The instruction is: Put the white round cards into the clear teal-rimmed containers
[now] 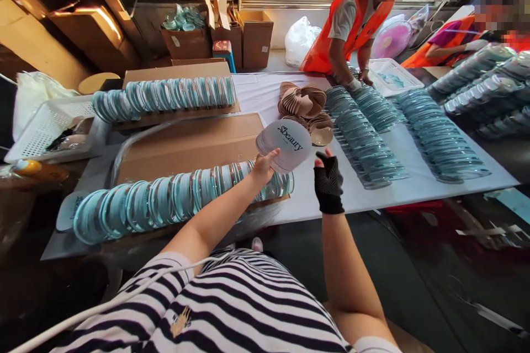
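Lettering on the top disc of a stack of round white discs (290, 155) reads "beauty", with a flourished character before it; smaller print below is illegible. The left hand (265, 166) grips the stack's near left edge, thumb on top, above the white-covered table (364, 196). Just right of it, the right hand (329, 183), in a black fingerless glove, has partly bent fingers; whether they are closed cannot be told.

A perforated white basket (100, 135) at far left contains dark and pinkish items; another (415, 80), across the table, holds pale blue pieces. A cardboard box (188, 44) brims with clear bluish pieces.

Beige curved pieces (304, 100) lie beyond the stack. White tabletop shows between the gloved hand and the clear disc rows (364, 143), and along the near edge.
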The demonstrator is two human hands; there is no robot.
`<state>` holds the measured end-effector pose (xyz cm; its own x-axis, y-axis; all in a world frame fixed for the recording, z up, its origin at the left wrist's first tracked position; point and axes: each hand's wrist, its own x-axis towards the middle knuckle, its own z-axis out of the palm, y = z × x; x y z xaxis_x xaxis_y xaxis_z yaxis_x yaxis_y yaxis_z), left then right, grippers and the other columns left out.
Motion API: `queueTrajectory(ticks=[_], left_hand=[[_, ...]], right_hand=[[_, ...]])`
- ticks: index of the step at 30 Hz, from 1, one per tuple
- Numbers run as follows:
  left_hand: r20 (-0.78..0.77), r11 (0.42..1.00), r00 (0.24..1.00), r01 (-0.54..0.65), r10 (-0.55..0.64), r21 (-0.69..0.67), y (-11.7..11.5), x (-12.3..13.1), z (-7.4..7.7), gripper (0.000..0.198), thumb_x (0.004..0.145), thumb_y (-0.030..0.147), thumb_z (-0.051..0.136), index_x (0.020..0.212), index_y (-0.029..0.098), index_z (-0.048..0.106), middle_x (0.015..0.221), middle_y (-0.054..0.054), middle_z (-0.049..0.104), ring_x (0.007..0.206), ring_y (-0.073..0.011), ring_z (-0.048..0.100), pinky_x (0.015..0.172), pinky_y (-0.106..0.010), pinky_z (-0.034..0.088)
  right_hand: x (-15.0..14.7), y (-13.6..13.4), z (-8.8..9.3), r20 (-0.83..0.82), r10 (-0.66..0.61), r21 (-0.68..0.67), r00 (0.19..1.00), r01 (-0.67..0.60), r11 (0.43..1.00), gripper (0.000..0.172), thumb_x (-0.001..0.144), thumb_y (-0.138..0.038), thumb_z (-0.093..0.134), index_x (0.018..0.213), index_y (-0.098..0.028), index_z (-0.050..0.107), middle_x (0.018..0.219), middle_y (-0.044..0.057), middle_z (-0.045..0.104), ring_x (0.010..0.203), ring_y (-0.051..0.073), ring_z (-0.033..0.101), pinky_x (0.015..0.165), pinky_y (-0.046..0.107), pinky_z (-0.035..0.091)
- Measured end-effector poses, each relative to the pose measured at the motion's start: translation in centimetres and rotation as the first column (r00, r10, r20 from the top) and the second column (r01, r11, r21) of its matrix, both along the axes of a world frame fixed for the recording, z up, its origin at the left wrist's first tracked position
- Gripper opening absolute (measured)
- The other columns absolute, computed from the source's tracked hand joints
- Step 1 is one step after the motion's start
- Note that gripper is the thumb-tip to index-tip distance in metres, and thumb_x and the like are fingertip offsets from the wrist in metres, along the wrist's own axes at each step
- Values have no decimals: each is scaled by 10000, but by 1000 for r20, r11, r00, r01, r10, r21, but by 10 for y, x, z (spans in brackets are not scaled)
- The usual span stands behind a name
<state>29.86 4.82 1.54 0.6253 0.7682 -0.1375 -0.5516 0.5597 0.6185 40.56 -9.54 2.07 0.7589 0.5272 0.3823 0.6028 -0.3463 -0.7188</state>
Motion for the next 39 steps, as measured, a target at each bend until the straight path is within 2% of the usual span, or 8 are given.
queueTrajectory(ticks=[6,10,14,19,21,26,35,39], left_hand=[[-218,996,975,-27,45,86,-17,-36,4,360,561,200,852,903,159,748,934,-83,769,1017,-320,684,986,-463,490],[-278,999,960,8,6,48,-15,-46,8,197,648,96,759,831,166,733,848,-55,767,998,-305,695,987,-458,492],[-186,999,982,-30,35,28,5,-47,16,255,706,72,721,940,174,720,879,-39,770,1039,-261,693,1025,-419,487],[-86,990,995,-64,53,-128,33,-44,10,342,762,67,685,1086,174,697,1016,-59,766,1122,-246,669,1058,-417,483],[-104,978,994,-63,42,-198,37,-43,5,299,780,71,671,1064,161,703,1010,-66,767,1127,-248,668,1061,-424,483],[-106,973,991,-105,85,-207,36,-43,2,278,777,50,668,1031,156,708,973,-60,772,1106,-238,678,1072,-430,471],[-92,981,993,-89,74,-175,34,-44,0,330,736,44,701,1046,157,714,976,-66,772,1094,-248,684,1089,-450,452],[-92,984,992,-94,80,-154,31,-44,0,402,714,58,728,1099,173,705,1018,-64,767,1113,-254,675,1083,-444,456]], right_hand=[[-48,14,28,362,112,-10,925,-116,993,509,924,-449,451,1337,-165,538,1427,158,509,1373,271,414,1104,464,391],[-72,19,28,102,-21,-130,995,34,991,461,924,-350,385,1250,-104,600,1166,199,660,1092,289,617,857,381,506],[-69,-28,26,63,-289,-237,955,296,925,495,913,-351,396,1265,-61,589,1075,222,683,954,297,644,700,330,470],[-100,-80,-3,51,-8,-695,999,41,718,408,915,-369,473,1206,-139,643,813,140,713,677,232,634,563,280,337],[-112,-65,-16,9,69,-765,998,-38,643,375,938,-344,445,1232,-185,616,827,109,719,676,204,640,555,266,304],[-113,-8,-28,1,175,-797,985,-105,595,368,973,-395,420,1261,-195,531,960,96,715,794,191,674,581,250,312],[-107,16,-41,58,180,-769,982,-71,635,335,1015,-358,329,1094,-195,611,897,87,705,756,166,649,638,232,372],[-107,26,-50,-162,202,-704,966,-257,662,323,986,-373,378,1119,-224,632,816,86,688,714,184,651,670,292,465]])
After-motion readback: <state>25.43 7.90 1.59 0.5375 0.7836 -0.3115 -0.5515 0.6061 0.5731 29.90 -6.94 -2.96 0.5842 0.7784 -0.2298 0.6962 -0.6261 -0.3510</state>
